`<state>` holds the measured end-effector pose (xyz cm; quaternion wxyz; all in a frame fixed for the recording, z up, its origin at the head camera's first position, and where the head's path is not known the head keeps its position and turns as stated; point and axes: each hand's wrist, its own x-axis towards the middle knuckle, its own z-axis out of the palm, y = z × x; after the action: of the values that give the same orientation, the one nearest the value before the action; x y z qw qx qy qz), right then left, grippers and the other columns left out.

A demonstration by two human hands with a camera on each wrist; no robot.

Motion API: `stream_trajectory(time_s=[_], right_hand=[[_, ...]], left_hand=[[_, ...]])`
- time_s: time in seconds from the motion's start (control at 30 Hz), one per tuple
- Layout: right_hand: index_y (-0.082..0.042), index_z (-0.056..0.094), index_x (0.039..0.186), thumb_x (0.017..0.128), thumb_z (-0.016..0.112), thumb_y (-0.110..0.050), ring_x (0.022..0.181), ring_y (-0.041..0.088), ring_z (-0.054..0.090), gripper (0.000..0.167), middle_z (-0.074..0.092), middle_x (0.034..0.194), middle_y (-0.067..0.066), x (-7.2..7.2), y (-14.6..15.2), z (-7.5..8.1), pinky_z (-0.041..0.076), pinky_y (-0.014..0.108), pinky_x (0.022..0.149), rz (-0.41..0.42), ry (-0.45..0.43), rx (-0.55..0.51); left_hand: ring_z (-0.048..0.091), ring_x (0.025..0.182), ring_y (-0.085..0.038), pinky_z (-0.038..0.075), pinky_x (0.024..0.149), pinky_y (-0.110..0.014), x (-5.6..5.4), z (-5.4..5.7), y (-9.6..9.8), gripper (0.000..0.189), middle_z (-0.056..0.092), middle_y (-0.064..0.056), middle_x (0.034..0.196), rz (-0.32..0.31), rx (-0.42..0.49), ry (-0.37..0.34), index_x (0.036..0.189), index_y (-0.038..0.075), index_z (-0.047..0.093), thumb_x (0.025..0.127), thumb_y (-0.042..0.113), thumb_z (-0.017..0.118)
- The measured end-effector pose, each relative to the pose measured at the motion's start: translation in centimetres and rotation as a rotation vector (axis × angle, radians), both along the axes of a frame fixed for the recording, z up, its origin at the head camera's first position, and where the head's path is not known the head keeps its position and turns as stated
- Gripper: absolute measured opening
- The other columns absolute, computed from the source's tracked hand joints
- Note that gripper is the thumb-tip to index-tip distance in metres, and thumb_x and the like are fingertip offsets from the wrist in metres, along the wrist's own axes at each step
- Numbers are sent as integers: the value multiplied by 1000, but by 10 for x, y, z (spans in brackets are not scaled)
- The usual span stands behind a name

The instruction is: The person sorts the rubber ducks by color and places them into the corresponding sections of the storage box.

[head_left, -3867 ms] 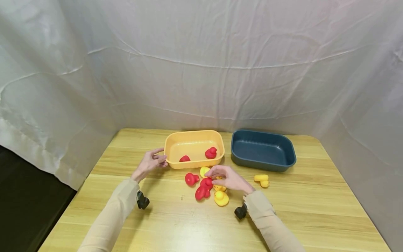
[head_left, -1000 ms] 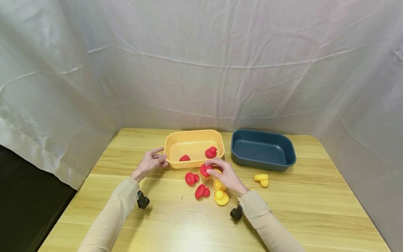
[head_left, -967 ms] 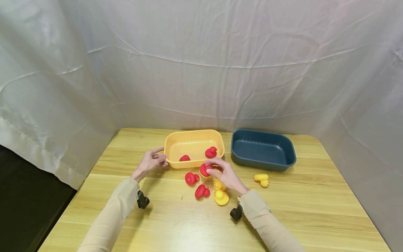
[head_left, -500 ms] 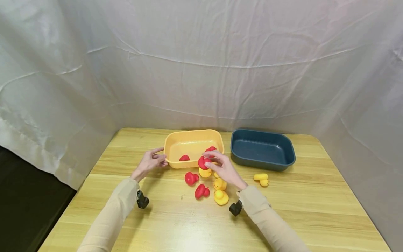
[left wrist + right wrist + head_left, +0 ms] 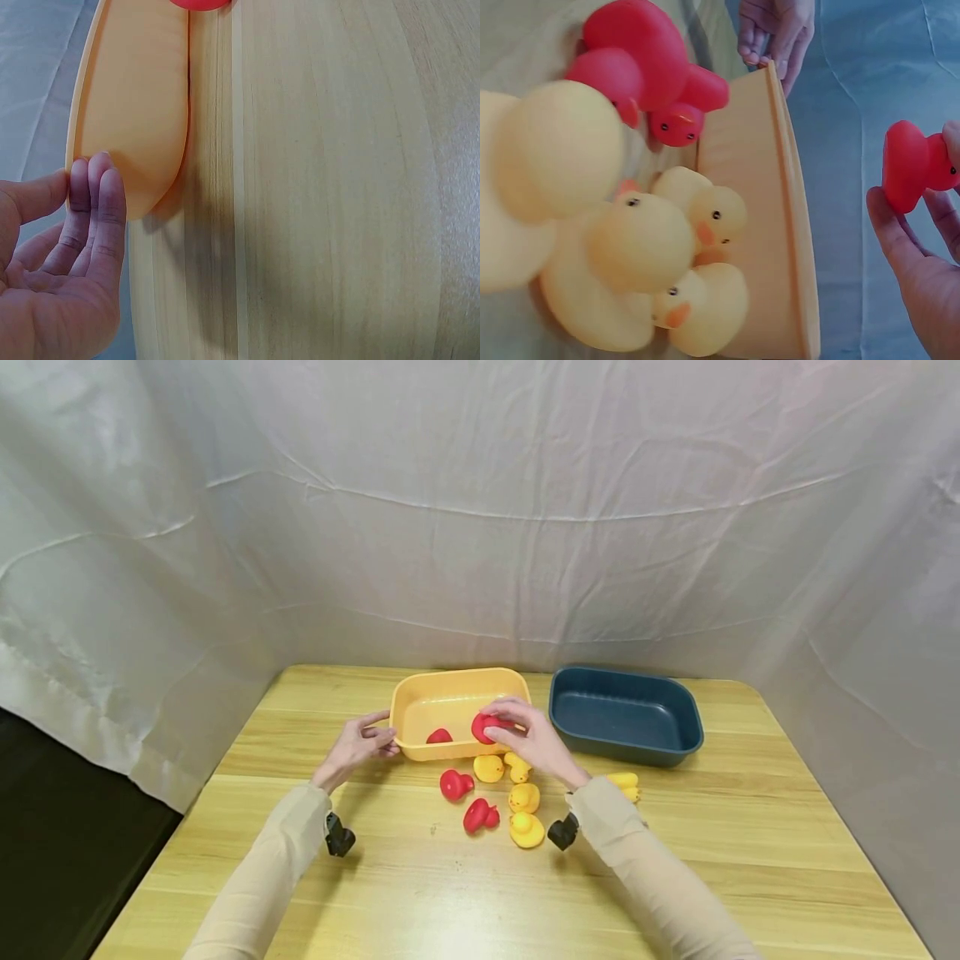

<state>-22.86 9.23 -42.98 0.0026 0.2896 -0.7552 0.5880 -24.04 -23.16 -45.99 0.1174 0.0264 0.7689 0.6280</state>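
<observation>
So there's this big pale curtain (image 5: pixel 480 527) hanging behind a wooden table (image 5: pixel 420 893), and at the far side two bins sit next to each other: a blue bin (image 5: pixel 626 752) on the right, an orange bin (image 5: pixel 453 752) on the left. Both are angled so their open tops are easy to reach from the near side, I guess.

Left hand (image 5: pixel 356 747) pinches the orange bin's left end between thumb and fingers, probably so it won't slide. Right hand (image 5: pixel 536 739) grasps a red duck (image 5: pixel 482 727) with thumb and fingertips, up over the orange bin's near rim; a light grip looks plenty for something that squishy.

That hand hides the bin's right end, so no clue what's under it. Another red one (image 5: pixel 438 737) sits inside, left of it.

Four yellow ducks (image 5: pixel 523 797) and two loose red ducks (image 5: pixel 453 785) crowd the near side, kinda in the way. Off right, something yellow (image 5: pixel 622 781) is half behind the right sleeve (image 5: pixel 611 818).
</observation>
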Motion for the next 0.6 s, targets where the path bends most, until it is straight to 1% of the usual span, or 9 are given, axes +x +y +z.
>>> stream_trajectory(time_s=[0.1, 0.2, 0.27, 0.4, 0.5, 0.6], right_hand=[[3, 67, 122, 90, 73, -4, 109, 30, 65, 32, 61, 124, 21, -4, -1, 5, 57, 24, 99, -14, -33, 0], [2, 68, 121, 90, 74, -5, 109, 30, 65, 32, 61, 126, 20, -8, -1, 10, 57, 20, 97, -35, -54, 9], [2, 69, 120, 90, 75, -6, 111, 31, 65, 32, 62, 127, 20, -11, -2, 13, 58, 21, 96, -44, -69, 15], [2, 69, 121, 91, 74, -7, 115, 34, 64, 32, 62, 128, 20, -17, -4, 18, 58, 27, 99, -56, -107, 14], [1, 68, 123, 91, 73, -7, 116, 33, 63, 33, 62, 128, 20, -20, -5, 21, 55, 34, 105, -62, -127, 5], [0, 69, 123, 91, 74, -10, 116, 32, 64, 33, 64, 127, 19, -24, -6, 23, 54, 37, 107, -78, -130, 19]], left_hand=[[71, 76, -8, 64, 81, -31, 0, 0, 0, 60, 72, -27, 105, 0, -2, -1, 152, -13, 26, 102, 2, 54], [71, 76, -8, 64, 82, -31, -1, -1, -1, 60, 73, -22, 102, 2, 2, -4, 153, -13, 26, 102, 2, 55], [72, 76, -9, 64, 82, -32, -1, -1, -1, 60, 74, -17, 98, 0, 5, -5, 153, -13, 26, 102, 2, 55], [72, 77, -10, 64, 83, -33, 0, -1, -1, 61, 73, -11, 93, -3, 21, -10, 153, -13, 26, 101, 1, 55], [72, 77, -10, 64, 84, -34, 0, -1, -1, 61, 73, -11, 93, -4, 23, -13, 152, -13, 25, 101, 1, 55], [72, 77, -10, 64, 84, -35, 0, 0, -1, 61, 73, -13, 95, -5, 21, -12, 152, -14, 25, 101, 1, 55]])
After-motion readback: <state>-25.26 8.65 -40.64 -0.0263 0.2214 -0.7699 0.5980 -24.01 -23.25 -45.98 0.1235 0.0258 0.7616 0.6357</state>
